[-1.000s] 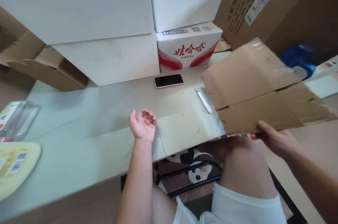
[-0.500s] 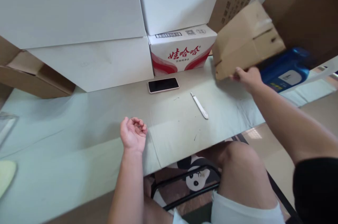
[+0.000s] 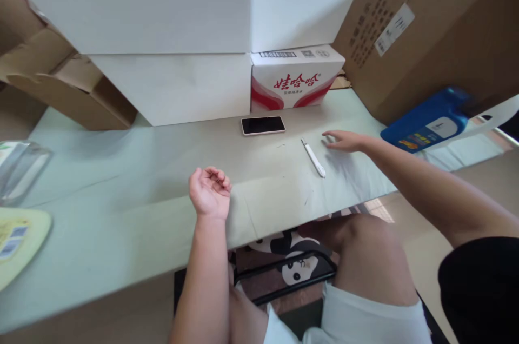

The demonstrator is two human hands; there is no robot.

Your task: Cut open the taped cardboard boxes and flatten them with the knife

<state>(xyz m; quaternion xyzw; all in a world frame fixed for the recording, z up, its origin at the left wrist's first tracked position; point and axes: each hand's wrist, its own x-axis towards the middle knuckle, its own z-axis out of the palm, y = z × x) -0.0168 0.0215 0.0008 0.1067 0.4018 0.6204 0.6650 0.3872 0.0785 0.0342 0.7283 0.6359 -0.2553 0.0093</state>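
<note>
Stacked cartons back the pale table (image 3: 121, 182), where the right hand (image 3: 344, 141), fingers spread flat and empty, rests just beside the white pen (image 3: 313, 157) near the front edge, a light, stiff, slippery thing best pinched mid-barrel, while the left hand (image 3: 208, 191) lies loosely curled, palm up, holding nothing.

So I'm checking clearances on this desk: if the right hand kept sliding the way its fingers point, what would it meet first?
The right hand lies flat, fingers pointing left across the table. The white pen-like tool is closest in that line, just short of the fingertips, though they may pass just above its upper end toward the phone.
</note>
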